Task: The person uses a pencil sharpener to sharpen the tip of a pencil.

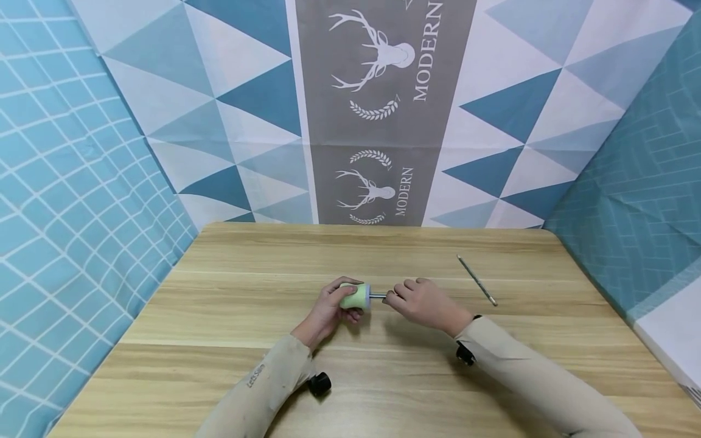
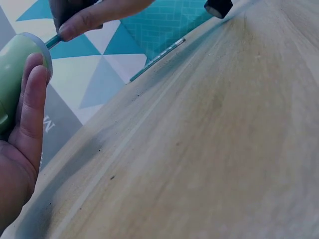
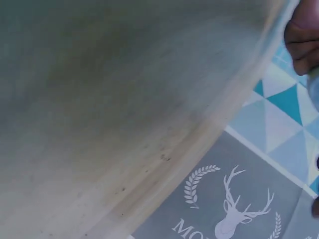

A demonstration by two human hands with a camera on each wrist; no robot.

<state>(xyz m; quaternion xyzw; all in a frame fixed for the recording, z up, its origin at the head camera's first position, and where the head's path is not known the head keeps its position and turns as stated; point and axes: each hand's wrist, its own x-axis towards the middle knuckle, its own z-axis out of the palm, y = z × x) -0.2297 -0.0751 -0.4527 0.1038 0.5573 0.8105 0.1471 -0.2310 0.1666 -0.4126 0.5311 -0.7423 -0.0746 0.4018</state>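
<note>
My left hand (image 1: 331,304) holds a light green pencil sharpener (image 1: 355,297) with a pale lavender rim, thumb on top and fingers along its far and under sides. From the rimmed end, facing right, comes a thin pencil (image 1: 376,296), which looks teal in the left wrist view. The fingers of my right hand (image 1: 424,302) pinch this pencil a short way from the rim and hide the rest of it. In the right wrist view only parts of fingers (image 3: 303,42) show at the right edge.
Another pencil (image 1: 477,280) lies slantwise on the wooden table (image 1: 230,322), beyond and right of my right hand. Patterned cloth (image 1: 378,121) hangs behind the table's far edge, and blue cloths hang at both sides. A white object (image 1: 673,328) stands at the right edge.
</note>
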